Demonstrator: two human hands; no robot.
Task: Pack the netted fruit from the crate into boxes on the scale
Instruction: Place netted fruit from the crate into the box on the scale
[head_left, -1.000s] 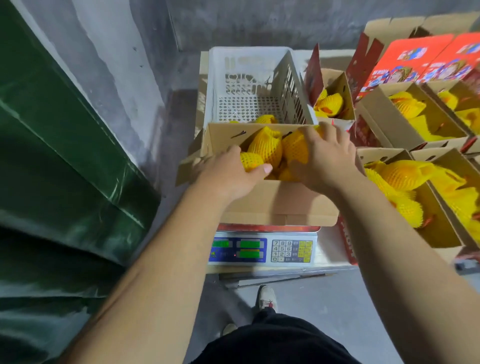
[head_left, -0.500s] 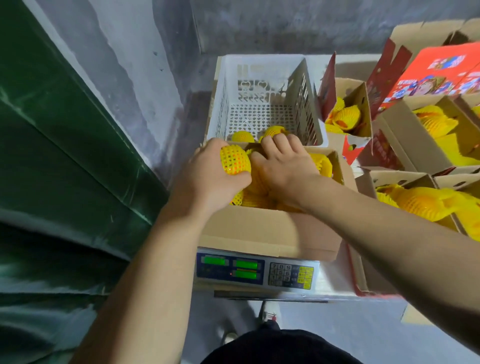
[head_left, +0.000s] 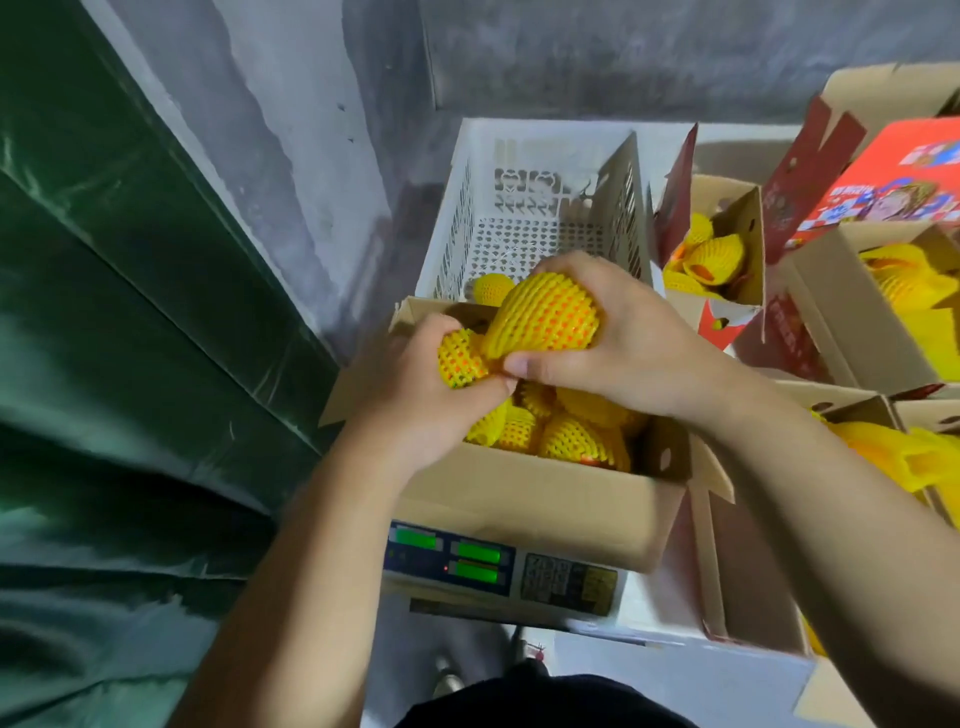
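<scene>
While hands (head_left: 519, 364) grip netted fruit (head_left: 545, 317), box (head_left: 519, 504) below

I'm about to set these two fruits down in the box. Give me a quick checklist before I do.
1. Right hand grips the large yellow foam-netted fruit: ok.
2. Left hand grips the smaller netted fruit: ok.
3. Open brown cardboard box sits on the digital scale: ok.
4. Free space in the box: cannot tell.
5. Scale reading: cannot tell, blurred.
6. White plastic crate nearly emptied: ok.
</scene>
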